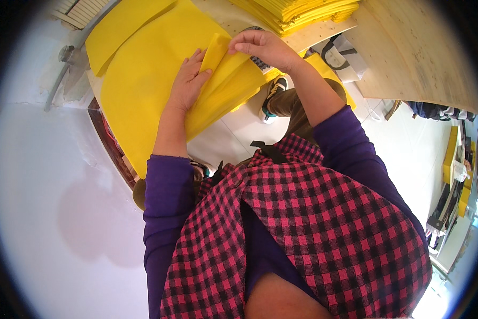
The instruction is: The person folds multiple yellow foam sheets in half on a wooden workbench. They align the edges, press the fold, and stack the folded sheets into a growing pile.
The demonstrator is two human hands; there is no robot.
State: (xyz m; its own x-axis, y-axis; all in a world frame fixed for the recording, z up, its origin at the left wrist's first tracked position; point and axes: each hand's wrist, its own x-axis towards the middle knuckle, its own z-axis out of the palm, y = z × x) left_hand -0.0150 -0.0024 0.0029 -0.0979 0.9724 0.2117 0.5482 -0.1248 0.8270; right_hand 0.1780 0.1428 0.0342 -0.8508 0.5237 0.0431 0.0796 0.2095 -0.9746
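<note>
A large yellow sheet (143, 69), fabric-like and soft, spreads over a low table and hangs past its near edge. My left hand (188, 80) lies on it with the thumb apart from the fingers, the thumb resting beside a raised fold (213, 53). At the right end of that fold, my right hand (263, 47) is closed in a pinch on the sheet's edge. The fingertips of the right hand are partly hidden. Below the fold, more yellow layers (233, 80) hang loosely toward the floor.
A thick stack of folded yellow sheets (302, 13) sits on a wooden board at the back. Right of it stand a white bag (345, 58) with dark handles and a large wooden panel (425, 53). A white wall (47, 212) runs along the left. My shoe (273, 101) is on the tiled floor.
</note>
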